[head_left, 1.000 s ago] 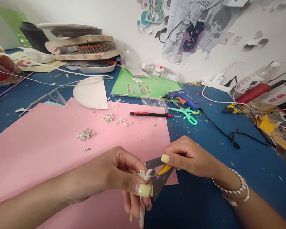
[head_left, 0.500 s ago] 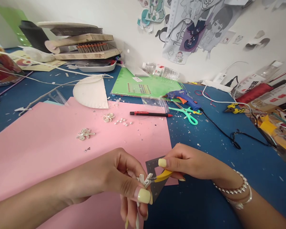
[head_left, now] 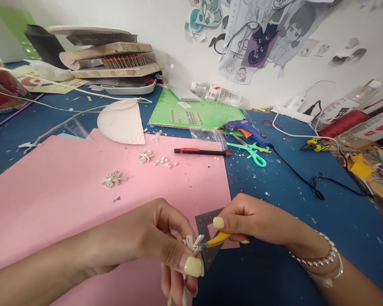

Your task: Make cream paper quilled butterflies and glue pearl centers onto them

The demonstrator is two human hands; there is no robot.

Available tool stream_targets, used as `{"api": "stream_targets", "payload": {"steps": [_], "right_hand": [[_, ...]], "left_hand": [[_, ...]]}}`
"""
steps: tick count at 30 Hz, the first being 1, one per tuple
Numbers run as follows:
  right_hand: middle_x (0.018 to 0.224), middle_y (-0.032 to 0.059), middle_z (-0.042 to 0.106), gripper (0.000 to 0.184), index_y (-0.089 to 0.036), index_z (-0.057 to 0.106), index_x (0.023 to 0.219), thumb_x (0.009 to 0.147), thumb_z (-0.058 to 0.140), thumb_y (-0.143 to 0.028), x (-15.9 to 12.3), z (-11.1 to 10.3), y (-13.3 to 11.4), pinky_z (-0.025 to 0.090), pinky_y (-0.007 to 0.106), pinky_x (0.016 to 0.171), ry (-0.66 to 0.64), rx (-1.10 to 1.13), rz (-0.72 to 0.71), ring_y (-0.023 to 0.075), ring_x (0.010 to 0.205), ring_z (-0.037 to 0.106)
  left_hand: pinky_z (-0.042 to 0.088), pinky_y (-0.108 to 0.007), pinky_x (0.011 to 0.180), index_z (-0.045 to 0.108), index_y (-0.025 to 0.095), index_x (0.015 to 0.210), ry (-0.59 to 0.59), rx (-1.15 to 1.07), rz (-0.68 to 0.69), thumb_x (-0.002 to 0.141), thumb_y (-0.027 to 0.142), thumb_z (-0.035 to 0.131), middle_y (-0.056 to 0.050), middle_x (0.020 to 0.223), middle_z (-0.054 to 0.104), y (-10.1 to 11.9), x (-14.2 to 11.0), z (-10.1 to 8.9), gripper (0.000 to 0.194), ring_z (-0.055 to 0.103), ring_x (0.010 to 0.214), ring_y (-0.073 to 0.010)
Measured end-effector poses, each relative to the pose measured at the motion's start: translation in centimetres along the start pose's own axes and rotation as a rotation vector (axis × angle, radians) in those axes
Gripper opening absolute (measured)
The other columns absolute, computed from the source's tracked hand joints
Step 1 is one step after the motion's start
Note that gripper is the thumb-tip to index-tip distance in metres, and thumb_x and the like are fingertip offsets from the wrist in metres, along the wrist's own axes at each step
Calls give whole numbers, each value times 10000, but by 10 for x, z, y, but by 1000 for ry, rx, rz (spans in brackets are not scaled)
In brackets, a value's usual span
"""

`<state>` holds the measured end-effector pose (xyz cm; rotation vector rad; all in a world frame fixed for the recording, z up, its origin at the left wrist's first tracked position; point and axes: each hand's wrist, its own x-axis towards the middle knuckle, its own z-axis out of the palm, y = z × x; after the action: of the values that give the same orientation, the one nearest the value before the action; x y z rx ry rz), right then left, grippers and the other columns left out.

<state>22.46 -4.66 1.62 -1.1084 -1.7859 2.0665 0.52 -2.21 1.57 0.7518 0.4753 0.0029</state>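
The L hand point(head_left: 147, 238) had the white bow point(head_left: 193, 244) pinched b/w thumb and fingers, loops poking up, near the ruler point(head_left: 210, 256). The R hand point(head_left: 255, 217) was closed on the yellow tool point(head_left: 217, 239), w/ its tip by the bow; couldn't tell if the tip was open. Tiny, slow moves seemed best, b/c a hard push might've bent the loops.

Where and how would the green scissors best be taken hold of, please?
I would pinch the nearer handle loop of the green scissors from the near right side: it juts out toward the person, away from the blue glue gun, while the farther loop sits close against the gun.
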Motion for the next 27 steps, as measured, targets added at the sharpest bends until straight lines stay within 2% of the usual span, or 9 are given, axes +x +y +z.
{"api": "stream_targets", "payload": {"steps": [7, 12, 18, 20, 22, 25, 27], "right_hand": [[523, -47, 396, 510, -145, 396, 509, 869, 439, -504, 2, -2, 0, 256, 216, 497, -60, 23, 10, 52, 496, 337], [482, -69, 333, 477, -132, 453, 528, 851, 491, -482, 2, 0, 2, 209, 204, 441, 100, -27, -46, 36, 456, 268], [465, -57, 373, 494, -130, 492, 520, 837, 496, -509, 3, 3, 2, 224, 201, 431, 222, -135, -122, 38, 445, 314], [469, -54, 392, 512, -134, 470, 508, 846, 474, -517, 3, 1, 1, 244, 202, 453, 177, -103, -98, 39, 448, 327], [476, -51, 410, 531, -136, 461, 508, 857, 437, -536, 3, -1, 1, 258, 203, 463, 64, -28, -28, 39, 444, 329], [469, -56, 406, 536, -139, 450, 506, 855, 432, -546, 3, -4, 0, 248, 203, 442, -128, 79, 121, 34, 422, 297], [457, -62, 393, 528, -140, 445, 502, 850, 448, -537, 3, -4, 0, 227, 205, 423, -184, 103, 188, 31, 407, 275]], "left_hand": [[518, -160, 414, 742, 179, 683, 38, 25, 9, 700, 153, 701, -11, 631, 745, -1, -1, -1, 51, 670, 461, -133], [530, -149, 470, 726, 157, 625, 78, -33, 7, 664, 158, 726, -3, 623, 739, 1, 0, 0, 39, 659, 455, -108], [528, -159, 495, 718, 162, 618, 108, -32, 26, 664, 187, 738, -4, 630, 739, 6, -3, 4, 57, 663, 480, -110], [531, -174, 492, 719, 162, 622, 136, 7, 22, 668, 184, 739, -5, 630, 740, 7, -4, 4, 55, 667, 492, -122], [529, -185, 476, 721, 170, 633, 142, 41, 3, 672, 171, 735, 0, 631, 741, 5, -3, 3, 41, 670, 497, -133], [522, -179, 453, 727, 186, 646, 73, 64, -27, 687, 168, 713, 6, 602, 734, 0, -2, 3, 46, 671, 484, -134], [523, -184, 441, 738, 184, 675, 27, 72, -28, 699, 178, 691, 2, 581, 727, -3, -1, 3, 54, 665, 458, -138]]}}
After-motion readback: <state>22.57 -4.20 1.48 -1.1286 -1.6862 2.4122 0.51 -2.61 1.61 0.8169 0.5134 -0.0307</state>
